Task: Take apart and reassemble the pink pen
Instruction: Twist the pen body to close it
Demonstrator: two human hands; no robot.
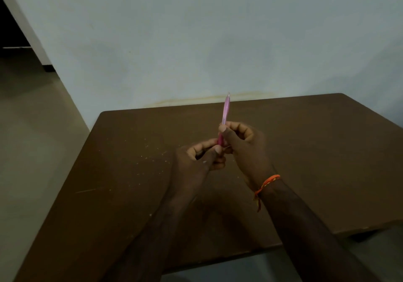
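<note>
You held the pink pen (225,115) nearly upright in the air above the brown table (130,172), its pale tip pointing up and slightly away from you, level with the table's far edge as seen from your head. The pen's upper part was a lighter, see-through pink and its lower part a deeper pink. Your right hand (242,144) pinched the pen near its middle, thumb on the near side and the curled fingers behind it. Your left hand (200,157) sat just below and to the left of the right, its thumb and forefinger clamped on the pen's lower end. The two hands touched or nearly touched around the pen; whether its halves had begun to separate could not be made out. An orange thread band (267,184) circled your right wrist. Both forearms reached in over the table's near edge. Pale specks dotted the tabletop left of the pen. Behind the table stood a pale wall (196,41).
</note>
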